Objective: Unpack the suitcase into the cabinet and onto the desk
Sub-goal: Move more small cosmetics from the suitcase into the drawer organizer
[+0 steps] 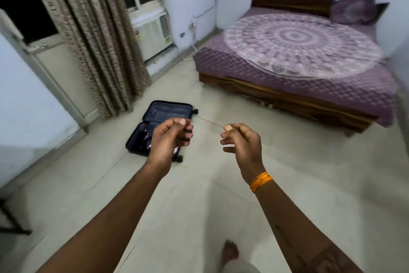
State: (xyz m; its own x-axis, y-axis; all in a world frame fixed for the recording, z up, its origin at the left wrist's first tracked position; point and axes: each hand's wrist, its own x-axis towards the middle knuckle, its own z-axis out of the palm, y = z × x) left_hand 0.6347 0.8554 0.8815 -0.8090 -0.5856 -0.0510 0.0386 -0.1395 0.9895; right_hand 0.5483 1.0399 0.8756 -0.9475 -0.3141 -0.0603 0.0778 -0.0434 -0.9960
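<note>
Approaching suitcase (159, 126) | lies open on floor, centre-left of frame, long axis running up-right | left hand (170, 140) nearer, overlapping it | right hand (241, 142) apart | both loosely curled, empty

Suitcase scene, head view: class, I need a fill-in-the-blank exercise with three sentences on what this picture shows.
1. The suitcase lies ____ on the floor.
2. An orange band circles the wrist of the ____ hand.
3. The left hand and the other hand both hold ____.

Missing words: open; right; nothing
</note>
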